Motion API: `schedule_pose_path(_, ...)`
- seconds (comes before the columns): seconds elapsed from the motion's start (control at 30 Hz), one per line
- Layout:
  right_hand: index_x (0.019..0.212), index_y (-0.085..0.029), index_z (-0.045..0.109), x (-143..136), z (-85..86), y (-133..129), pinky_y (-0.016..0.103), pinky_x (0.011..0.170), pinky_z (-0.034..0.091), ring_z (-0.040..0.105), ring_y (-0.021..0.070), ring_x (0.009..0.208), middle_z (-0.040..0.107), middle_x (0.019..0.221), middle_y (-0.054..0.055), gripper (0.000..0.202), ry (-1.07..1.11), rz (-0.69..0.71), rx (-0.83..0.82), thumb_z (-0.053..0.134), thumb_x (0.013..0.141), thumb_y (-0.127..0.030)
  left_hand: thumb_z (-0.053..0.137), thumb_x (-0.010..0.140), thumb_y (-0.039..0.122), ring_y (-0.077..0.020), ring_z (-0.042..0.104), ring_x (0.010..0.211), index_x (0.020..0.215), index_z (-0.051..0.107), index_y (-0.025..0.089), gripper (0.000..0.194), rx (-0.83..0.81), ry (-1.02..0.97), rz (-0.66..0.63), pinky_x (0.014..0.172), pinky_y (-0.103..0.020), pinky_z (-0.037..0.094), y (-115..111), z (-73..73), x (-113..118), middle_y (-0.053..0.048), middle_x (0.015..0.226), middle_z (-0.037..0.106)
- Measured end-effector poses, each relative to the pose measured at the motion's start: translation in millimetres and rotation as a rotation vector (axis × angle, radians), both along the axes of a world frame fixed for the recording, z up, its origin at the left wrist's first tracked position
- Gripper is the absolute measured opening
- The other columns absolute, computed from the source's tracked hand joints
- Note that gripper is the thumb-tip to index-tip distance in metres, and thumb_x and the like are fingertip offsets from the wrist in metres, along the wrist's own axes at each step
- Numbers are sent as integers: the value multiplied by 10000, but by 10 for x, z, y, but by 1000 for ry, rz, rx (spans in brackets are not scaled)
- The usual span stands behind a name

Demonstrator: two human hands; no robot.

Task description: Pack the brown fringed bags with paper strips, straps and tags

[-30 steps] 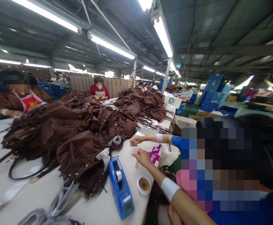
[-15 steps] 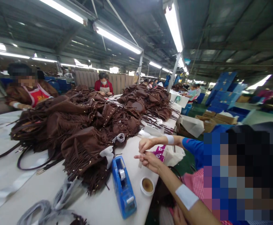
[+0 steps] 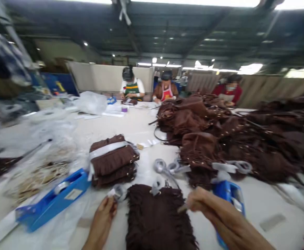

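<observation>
A dark brown fringed bag lies flat in front of me, between my hands. My left hand is closed at its left side, pinching a loop in grey wrapping. To the right of the bag is my right hand, blurred, its fingers pressed together by the fringe. A small pale piece shows at its fingertips, too smeared to name. Another grey-wrapped piece sits at the bag's top edge. Behind my right arm stands a blue tape dispenser, partly covered.
On the left is a second blue tape dispenser beside clear plastic bags. Folded brown bags with a white band lie ahead. A heap of brown fringed bags fills the right. Several co-workers sit across the white table.
My view has swung left, away from the neighbouring person at the right. Both my hands and the fringed bag between them now show; the bag heap sits farther right.
</observation>
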State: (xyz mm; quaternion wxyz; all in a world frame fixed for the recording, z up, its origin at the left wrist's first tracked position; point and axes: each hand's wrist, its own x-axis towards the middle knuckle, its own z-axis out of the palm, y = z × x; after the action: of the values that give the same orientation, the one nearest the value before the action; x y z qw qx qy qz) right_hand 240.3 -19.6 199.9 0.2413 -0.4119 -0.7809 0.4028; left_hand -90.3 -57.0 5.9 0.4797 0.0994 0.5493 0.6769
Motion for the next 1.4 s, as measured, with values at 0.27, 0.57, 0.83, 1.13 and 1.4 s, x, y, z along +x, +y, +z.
schedule_pose_path(0.27, 1044, -208, 655, -1967, -396, 526, 267, 643, 425, 695, 234, 794, 740, 885, 92, 263, -732, 341, 358, 468, 871, -144, 838, 582, 595, -78, 525, 532, 938, 641, 171, 587, 21, -43, -7, 468, -177, 371, -75, -156, -90, 38, 643, 610)
schedule_pose_path(0.57, 969, -172, 715, -2330, -643, 686, 317, 667, 501, 720, 306, 849, 742, 907, 159, 244, -904, 352, 350, 496, 862, -189, 769, 611, 677, -124, 546, 548, 939, 639, 166, 622, -26, 17, -45, 528, -225, 417, -10, -303, -213, 7, 616, 636)
schedule_pose_path(0.83, 984, -202, 718, -2366, -771, 765, 306, 728, 499, 711, 271, 906, 746, 943, 115, 267, -845, 381, 294, 468, 899, -244, 741, 709, 605, -105, 510, 555, 982, 623, 174, 523, -7, 43, -19, 532, -203, 401, -7, -250, -168, 23, 616, 614)
schedule_pose_path(1.13, 1051, -257, 741, -2516, -750, 882, 306, 736, 498, 696, 270, 968, 744, 1034, 99, 303, -817, 438, 244, 487, 886, -247, 720, 732, 612, -108, 492, 553, 985, 630, 185, 505, 1, 68, -29, 517, -197, 383, 9, -226, -152, 30, 596, 594)
schedule_pose_path(1.4, 1044, -313, 755, -2551, -664, 892, 264, 742, 503, 698, 227, 957, 759, 1016, 39, 291, -845, 450, 198, 537, 852, -297, 701, 721, 658, -126, 516, 586, 976, 639, 176, 549, -19, 74, -59, 550, -215, 417, -4, -266, -191, 17, 635, 613)
